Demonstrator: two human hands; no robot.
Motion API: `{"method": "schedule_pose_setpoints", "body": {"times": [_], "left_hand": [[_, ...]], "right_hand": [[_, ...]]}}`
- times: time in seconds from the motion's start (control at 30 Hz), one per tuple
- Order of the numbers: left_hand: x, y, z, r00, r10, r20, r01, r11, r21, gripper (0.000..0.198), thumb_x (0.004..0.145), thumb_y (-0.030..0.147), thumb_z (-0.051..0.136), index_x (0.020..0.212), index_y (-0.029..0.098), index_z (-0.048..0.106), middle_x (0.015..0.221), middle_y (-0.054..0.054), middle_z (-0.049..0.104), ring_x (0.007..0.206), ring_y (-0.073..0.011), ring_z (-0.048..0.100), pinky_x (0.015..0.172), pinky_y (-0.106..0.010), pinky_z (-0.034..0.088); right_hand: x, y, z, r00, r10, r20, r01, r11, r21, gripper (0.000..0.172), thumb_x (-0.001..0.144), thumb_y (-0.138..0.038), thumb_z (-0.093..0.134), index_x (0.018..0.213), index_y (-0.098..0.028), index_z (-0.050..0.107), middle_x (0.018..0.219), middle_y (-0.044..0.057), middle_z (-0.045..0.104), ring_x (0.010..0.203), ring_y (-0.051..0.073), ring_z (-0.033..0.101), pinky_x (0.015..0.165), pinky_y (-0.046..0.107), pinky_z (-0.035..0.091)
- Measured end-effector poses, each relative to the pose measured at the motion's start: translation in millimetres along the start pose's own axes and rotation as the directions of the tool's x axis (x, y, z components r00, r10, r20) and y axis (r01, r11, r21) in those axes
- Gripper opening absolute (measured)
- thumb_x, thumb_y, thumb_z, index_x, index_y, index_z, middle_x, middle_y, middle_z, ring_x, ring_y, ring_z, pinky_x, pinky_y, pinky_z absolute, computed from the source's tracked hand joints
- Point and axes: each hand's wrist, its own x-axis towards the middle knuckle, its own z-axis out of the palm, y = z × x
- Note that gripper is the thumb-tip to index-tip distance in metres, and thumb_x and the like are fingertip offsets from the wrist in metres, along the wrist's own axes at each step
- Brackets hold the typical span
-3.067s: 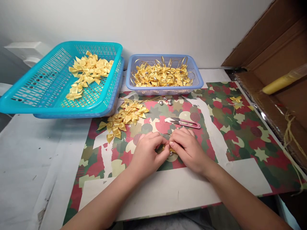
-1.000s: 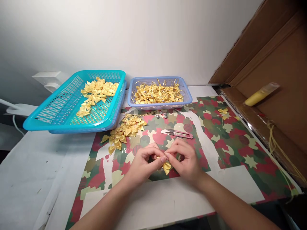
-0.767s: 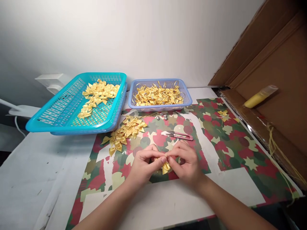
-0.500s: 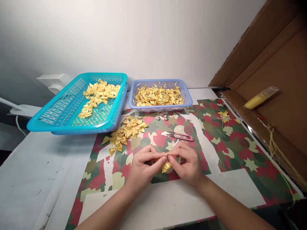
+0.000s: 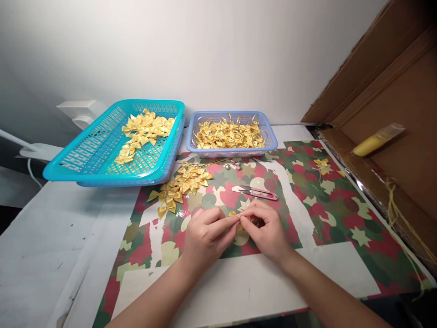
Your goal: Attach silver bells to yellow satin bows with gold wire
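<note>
Both hands meet over the patterned paper near the table's front. My left hand (image 5: 209, 233) pinches a small yellow ribbon bow (image 5: 232, 213), mostly covered by the fingers. Against it, my right hand (image 5: 268, 230) is closed too, thumb and forefinger pressed together at the bow's middle; any thread or wire there is too small to make out. Just beyond the hands lie pink-handled thread snips (image 5: 261, 193). Loose yellow bows (image 5: 186, 180) are heaped to the left, with several small silver bells (image 5: 238, 166) and thin gold ties (image 5: 205, 163) behind.
A turquoise basket (image 5: 51, 173) with yellow bows stands at the back left. Beside it, a lilac basket (image 5: 273, 145) holds bows with gold loops. At right, a cardboard box (image 5: 385, 82) bears a yellow tube (image 5: 373, 142) and hanging yellow threads (image 5: 396, 212). A single bow (image 5: 321, 163) lies at right.
The bow has turned between my fingers, and a part of it now shows above the fingertips. My left hand has rolled over, its back more upward. The view has shifted slightly.
</note>
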Motion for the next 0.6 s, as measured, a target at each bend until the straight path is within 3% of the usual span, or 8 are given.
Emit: {"method": "schedule_pose_setpoints", "body": {"times": [0.33, 0.6], "left_hand": [[-1.6, -1.8, 9.3, 0.990, -0.091, 0.109, 0.086, 0.995, 0.052, 0.022, 0.089, 0.024, 0.055, 0.088, 0.025, 0.077, 0.064, 0.000, 0.061, 0.055, -0.0104, 0.050, 0.055, -0.025, 0.030], [-0.1, -1.2, 9.6, 0.979, -0.140, 0.150, 0.148, 0.988, -0.041, 0.021, 0.088, 0.020, 0.057, 0.089, 0.022, 0.078, 0.066, -0.001, 0.061, 0.060, -0.0125, 0.054, 0.055, -0.024, 0.035]], "right_hand": [[0.4, 3.5, 6.5, 0.999, -0.005, -0.032, -0.004, 0.961, -0.275, 0.018, 0.077, -0.011, 0.058, 0.063, -0.020, 0.065, 0.060, -0.003, 0.054, 0.063, 0.014, 0.051, 0.070, 0.034, 0.036], [0.7, 4.5, 6.2, 1.000, 0.018, -0.004, -0.018, 0.945, -0.327, 0.017, 0.076, -0.011, 0.058, 0.062, -0.019, 0.063, 0.062, -0.003, 0.055, 0.067, 0.015, 0.052, 0.076, 0.035, 0.032]]}}
